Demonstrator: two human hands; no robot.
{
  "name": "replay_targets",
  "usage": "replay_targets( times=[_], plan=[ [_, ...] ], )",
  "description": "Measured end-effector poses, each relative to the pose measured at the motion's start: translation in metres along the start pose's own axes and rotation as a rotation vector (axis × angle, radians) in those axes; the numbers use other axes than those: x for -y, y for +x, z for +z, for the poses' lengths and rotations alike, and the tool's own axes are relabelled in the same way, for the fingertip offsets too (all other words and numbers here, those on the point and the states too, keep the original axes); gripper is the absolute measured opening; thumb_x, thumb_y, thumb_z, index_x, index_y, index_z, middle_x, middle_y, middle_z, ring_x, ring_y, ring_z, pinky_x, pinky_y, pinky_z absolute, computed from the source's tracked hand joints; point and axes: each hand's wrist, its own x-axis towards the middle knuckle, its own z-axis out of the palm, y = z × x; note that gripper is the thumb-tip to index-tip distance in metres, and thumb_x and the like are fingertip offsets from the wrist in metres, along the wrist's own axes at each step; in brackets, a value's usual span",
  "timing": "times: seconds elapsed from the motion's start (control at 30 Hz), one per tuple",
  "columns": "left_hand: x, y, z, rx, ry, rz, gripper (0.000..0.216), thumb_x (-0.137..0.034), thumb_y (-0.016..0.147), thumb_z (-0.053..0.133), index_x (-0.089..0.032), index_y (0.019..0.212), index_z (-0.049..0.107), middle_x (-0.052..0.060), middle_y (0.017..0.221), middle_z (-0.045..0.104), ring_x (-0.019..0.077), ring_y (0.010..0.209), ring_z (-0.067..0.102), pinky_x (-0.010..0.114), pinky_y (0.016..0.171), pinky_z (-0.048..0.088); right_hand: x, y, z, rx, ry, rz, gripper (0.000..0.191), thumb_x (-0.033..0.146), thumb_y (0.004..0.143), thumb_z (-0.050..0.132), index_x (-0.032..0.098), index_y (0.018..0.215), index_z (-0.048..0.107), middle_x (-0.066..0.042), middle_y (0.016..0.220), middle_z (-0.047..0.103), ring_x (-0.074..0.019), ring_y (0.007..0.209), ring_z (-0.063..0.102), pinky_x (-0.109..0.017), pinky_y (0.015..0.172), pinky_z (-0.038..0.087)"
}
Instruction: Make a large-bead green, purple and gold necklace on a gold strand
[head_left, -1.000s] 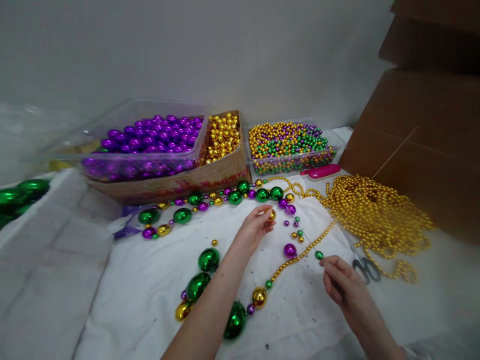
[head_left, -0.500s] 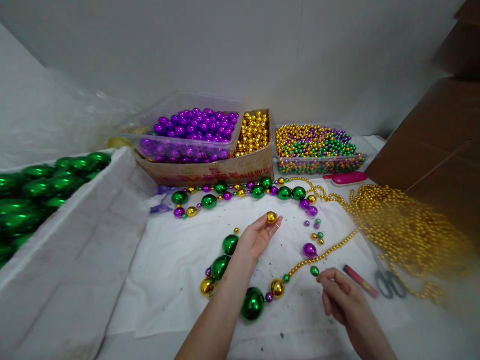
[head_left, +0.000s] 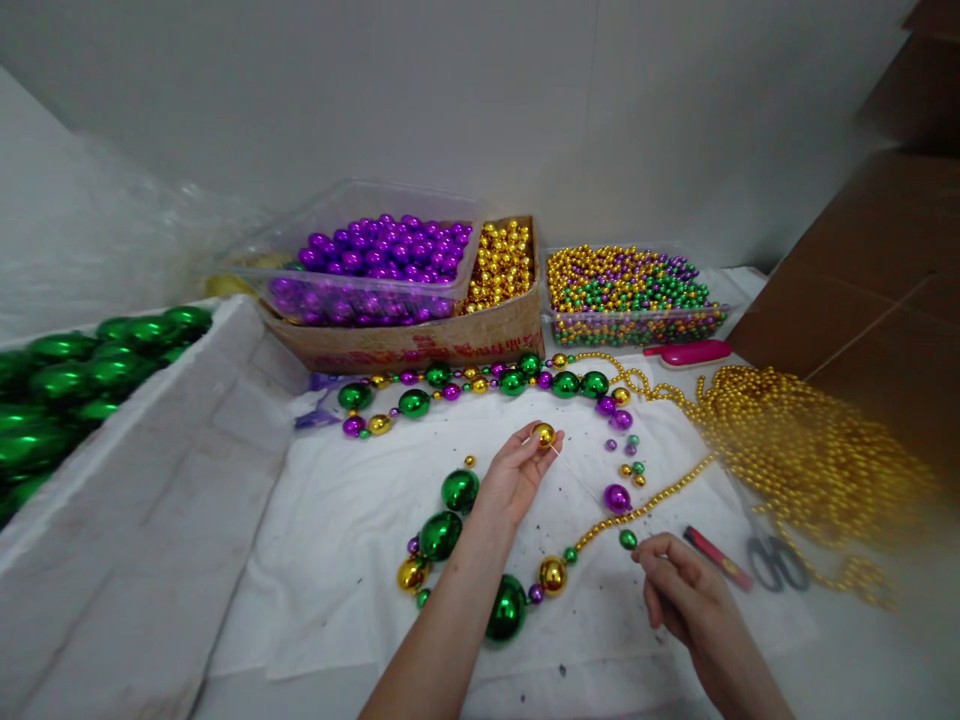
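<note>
A shiny gold bead [head_left: 544,435] is pinched in the fingers of my left hand [head_left: 519,468], over the white cloth. A thin white thread [head_left: 577,475] runs from it down to the right, towards a purple bead [head_left: 617,498]. My right hand [head_left: 684,585] is closed, with a small green bead [head_left: 628,540] at its fingertips; whether the fingers grip the bead or a thread through it is hard to see. Under and left of my left forearm lies a bead string with large green balls [head_left: 440,537], partly hidden by the arm. Its gold bead chain [head_left: 652,508] leads to the right.
Behind stand a clear bin of purple balls [head_left: 382,250], a carton of gold beads [head_left: 501,262] and a bin of mixed beads [head_left: 637,290]. A foam box [head_left: 150,480] holds green balls. Right lie a gold chain pile [head_left: 817,450], scissors [head_left: 776,563] and a red-black tool [head_left: 718,558].
Both hands stay almost still with the same things at their fingers. The whole view has shifted slightly, so the bins and beads appear a little further left.
</note>
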Motion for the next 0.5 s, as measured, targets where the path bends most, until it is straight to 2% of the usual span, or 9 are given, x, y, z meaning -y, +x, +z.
replay_targets(
  times=[0.23,0.4,0.5],
  plan=[
    [0.0,-0.006,0.005,-0.03,0.029,0.033,0.023,-0.004,0.076,0.062,-0.012,0.098,0.057,0.008,0.098,0.065,0.0211,0.099,0.063,0.038,0.101,0.042,0.0,-0.001,0.001,-0.004,0.003,-0.017,0.034,0.051,0.083,0.054,0.018,0.086,0.049,0.007,0.044,0.043,-0.005,0.041,0.019,-0.021,0.041,0.008],
    [0.002,-0.012,0.009,-0.063,0.071,0.073,0.056,0.0,0.072,0.065,-0.022,0.119,0.044,0.006,0.105,0.063,0.0195,0.1,0.063,0.04,0.098,0.043,-0.002,0.001,0.004,-0.006,-0.001,-0.005,0.034,0.051,0.083,0.054,0.018,0.086,0.05,0.006,0.044,0.044,-0.0052,0.04,0.02,-0.021,0.041,0.008],
    [0.005,-0.014,0.011,-0.066,0.083,0.078,0.068,0.002,0.07,0.066,-0.025,0.125,0.038,0.005,0.107,0.062,0.0187,0.101,0.063,0.039,0.097,0.044,-0.004,0.002,0.006,-0.012,0.004,-0.007,0.032,0.05,0.085,0.053,0.018,0.085,0.05,0.007,0.045,0.043,-0.0051,0.041,0.02,-0.021,0.041,0.008]
  ],
)
